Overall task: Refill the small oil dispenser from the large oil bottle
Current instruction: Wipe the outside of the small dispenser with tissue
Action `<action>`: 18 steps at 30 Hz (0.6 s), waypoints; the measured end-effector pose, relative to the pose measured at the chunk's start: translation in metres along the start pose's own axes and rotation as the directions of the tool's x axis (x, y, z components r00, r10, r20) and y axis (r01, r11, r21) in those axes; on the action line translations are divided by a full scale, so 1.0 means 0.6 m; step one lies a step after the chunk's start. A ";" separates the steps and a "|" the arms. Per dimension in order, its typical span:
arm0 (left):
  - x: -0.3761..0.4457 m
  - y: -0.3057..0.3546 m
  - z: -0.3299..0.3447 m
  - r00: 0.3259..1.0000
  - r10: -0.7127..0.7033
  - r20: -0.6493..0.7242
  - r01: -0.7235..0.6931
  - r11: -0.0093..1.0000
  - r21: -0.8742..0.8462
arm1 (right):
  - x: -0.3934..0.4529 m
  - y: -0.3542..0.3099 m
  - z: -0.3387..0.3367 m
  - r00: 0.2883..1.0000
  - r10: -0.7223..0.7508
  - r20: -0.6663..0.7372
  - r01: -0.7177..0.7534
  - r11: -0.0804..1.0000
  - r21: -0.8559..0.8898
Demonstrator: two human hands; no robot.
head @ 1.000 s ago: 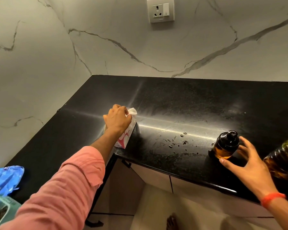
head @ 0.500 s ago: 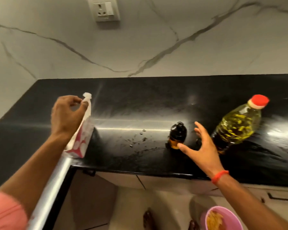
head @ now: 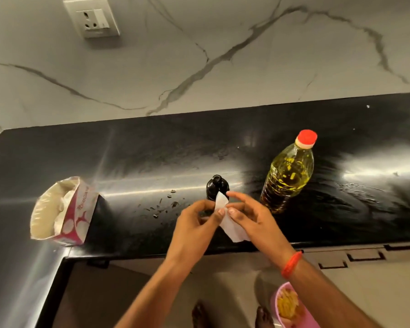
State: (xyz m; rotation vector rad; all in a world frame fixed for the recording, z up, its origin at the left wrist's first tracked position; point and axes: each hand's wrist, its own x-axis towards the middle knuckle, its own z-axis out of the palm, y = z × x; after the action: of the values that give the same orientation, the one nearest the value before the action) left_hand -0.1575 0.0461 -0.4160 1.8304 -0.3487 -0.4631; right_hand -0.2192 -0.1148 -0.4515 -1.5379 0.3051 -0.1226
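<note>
Fingers [head: 219,213] of both hands pinched on one white tissue [head: 232,227], left hand [head: 194,223] gripping its upper edge, right hand [head: 251,218] clamped lower down, index finger stretched out. Held just above the front of the black surface [head: 152,157]. Small dark oil dispenser [head: 217,187] upright right behind the tissue, cap on. Large oil bottle [head: 288,175] upright just to its right, red cap on. Oil droplets [head: 162,205] scattered left of the dispenser. Open tissue box [head: 64,215] at the surface's left corner.
</note>
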 end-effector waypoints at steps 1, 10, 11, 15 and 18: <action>0.003 0.001 0.004 1.000 0.010 0.001 -0.010 1.000 -0.008 | -0.005 0.000 -0.001 0.998 0.046 0.038 -0.047 0.998 0.046; 0.032 -0.031 -0.002 0.997 -0.040 -0.071 0.046 0.996 0.075 | -0.009 0.018 -0.010 0.979 0.197 -0.055 -0.190 0.975 0.114; 0.034 -0.038 -0.004 0.994 -0.063 -0.090 0.069 0.995 0.073 | -0.008 0.021 -0.013 0.975 0.199 -0.096 -0.188 0.975 0.121; 0.046 -0.071 -0.007 0.982 -0.131 -0.138 0.146 0.984 0.102 | -0.007 0.030 -0.027 0.959 0.211 -0.192 -0.181 0.970 0.163; 0.067 -0.085 0.005 0.979 -0.158 -0.129 0.177 0.973 0.149 | -0.005 0.031 -0.030 0.957 0.215 -0.196 -0.171 0.960 0.220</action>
State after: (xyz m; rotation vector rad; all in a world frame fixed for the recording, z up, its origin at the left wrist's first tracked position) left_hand -0.1232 0.0402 -0.4714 2.0441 -0.1546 -0.4527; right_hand -0.2289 -0.1310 -0.4698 -1.2878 0.6000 -0.1629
